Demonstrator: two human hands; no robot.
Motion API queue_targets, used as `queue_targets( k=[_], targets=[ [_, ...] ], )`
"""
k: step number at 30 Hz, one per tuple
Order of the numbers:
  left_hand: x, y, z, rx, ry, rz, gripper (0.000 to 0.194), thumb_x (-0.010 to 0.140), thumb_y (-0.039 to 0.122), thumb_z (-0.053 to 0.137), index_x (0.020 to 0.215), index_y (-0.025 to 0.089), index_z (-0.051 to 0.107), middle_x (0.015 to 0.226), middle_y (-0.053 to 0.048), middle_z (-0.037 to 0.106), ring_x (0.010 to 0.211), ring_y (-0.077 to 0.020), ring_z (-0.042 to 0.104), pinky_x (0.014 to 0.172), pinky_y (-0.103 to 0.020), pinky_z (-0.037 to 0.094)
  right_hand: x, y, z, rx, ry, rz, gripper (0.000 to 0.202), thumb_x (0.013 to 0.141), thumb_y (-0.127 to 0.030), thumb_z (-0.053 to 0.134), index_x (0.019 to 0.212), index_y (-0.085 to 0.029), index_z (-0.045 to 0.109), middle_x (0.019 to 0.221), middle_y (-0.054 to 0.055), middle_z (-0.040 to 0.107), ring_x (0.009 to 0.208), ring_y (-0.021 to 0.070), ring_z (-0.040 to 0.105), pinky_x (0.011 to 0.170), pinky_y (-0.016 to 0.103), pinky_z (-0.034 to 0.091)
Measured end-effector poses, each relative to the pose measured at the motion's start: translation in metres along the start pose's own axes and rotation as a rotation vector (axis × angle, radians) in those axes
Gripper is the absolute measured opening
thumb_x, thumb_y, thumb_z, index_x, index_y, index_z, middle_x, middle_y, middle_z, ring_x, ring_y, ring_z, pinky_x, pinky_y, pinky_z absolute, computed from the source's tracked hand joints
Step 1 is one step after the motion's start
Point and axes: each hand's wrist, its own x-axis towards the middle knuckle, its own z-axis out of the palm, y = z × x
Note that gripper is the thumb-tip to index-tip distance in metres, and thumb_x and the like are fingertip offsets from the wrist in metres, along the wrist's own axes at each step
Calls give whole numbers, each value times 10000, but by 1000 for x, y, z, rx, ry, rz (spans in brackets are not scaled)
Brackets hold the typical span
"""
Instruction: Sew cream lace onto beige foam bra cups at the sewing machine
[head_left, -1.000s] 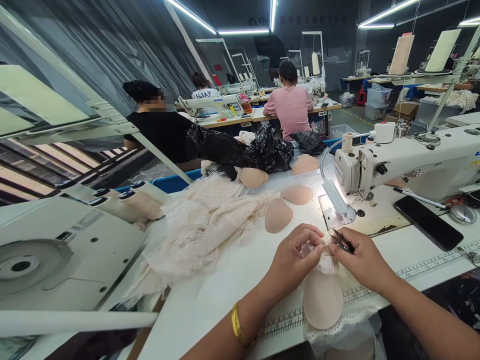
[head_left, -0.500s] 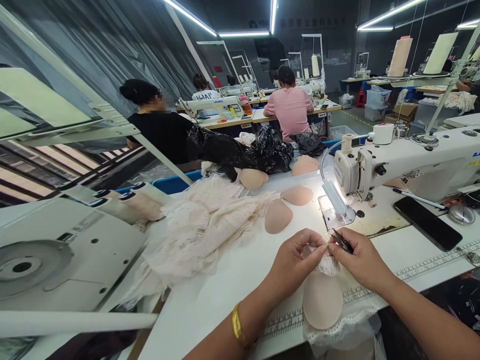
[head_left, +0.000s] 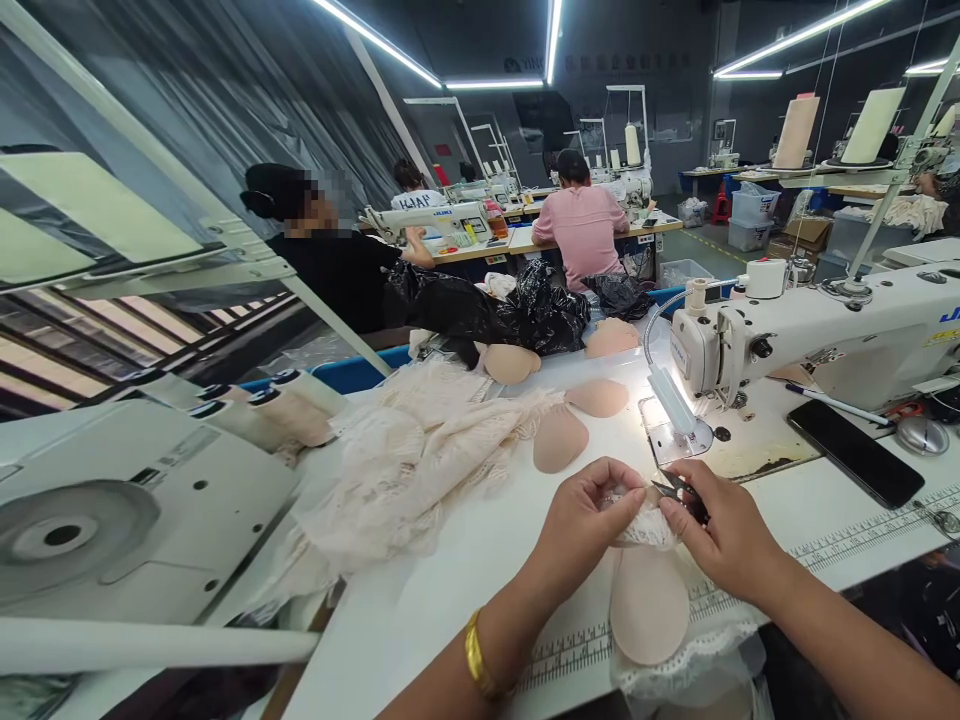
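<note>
My left hand point(head_left: 592, 520) pinches the edge of a piece of white lace point(head_left: 651, 526) above the table's front edge. Dark thread snips point(head_left: 686, 492) lie in my right hand point(head_left: 724, 525), their blades pointing left at the lace beside my left fingertips. From the lace hangs a beige oval pad point(head_left: 649, 605), over the printed ruler strip, with a scalloped white trim point(head_left: 694, 655) below it. Two more beige pads point(head_left: 561, 438) rest on the table left of the sewing machine's needle plate point(head_left: 675, 430).
A sewing machine point(head_left: 825, 325) and a black phone point(head_left: 855, 453) are at the right. Cream lace fabric point(head_left: 420, 460) is heaped at the left, near thread cones point(head_left: 292, 412). Black plastic bags point(head_left: 517, 310) lie behind. Several people sit farther back.
The snips have turned in my right hand and their blades now show open near the lace. My right fingers have moved slightly away from my left. A seated person's hand at the back is now raised.
</note>
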Motion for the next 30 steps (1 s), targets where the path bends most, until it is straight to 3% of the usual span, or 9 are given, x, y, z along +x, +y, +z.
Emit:
queue_targets(
  k=[6, 13, 19, 30],
  targets=[
    [-1, -1, -2, -55, 8, 1, 320, 745, 436, 836, 817, 174, 668, 715, 6, 641, 623, -127, 577, 548, -230, 521, 1, -2, 1, -110, 14, -120, 199, 1025, -317, 488, 1154, -233, 615, 871, 26, 724, 690, 185, 645, 626, 291, 451],
    [0, -2, -2, -85, 4, -17, 353, 742, 467, 846, 830, 173, 670, 716, 4, 650, 620, -130, 593, 533, -224, 517, -1, 5, 5, -141, 19, -155, 352, 1037, -298, 493, 1376, -234, 561, 1053, 61, 778, 757, 202, 688, 701, 334, 522],
    [-1, -2, -2, -66, 10, 24, 348, 757, 473, 838, 824, 171, 678, 729, -10, 663, 633, -132, 598, 519, -207, 498, -1, 8, 7, -124, 31, -245, 347, 1070, -260, 464, 1405, -247, 552, 1020, 54, 778, 812, 203, 718, 733, 326, 559],
    [0, -3, -2, -58, 22, 21, 351, 747, 478, 843, 827, 174, 687, 735, -10, 665, 646, -140, 598, 529, -219, 508, 0, 5, 4, -50, -62, -173, 352, 1083, -269, 432, 1386, -289, 611, 1010, 54, 762, 867, 216, 706, 769, 342, 552]
  ],
)
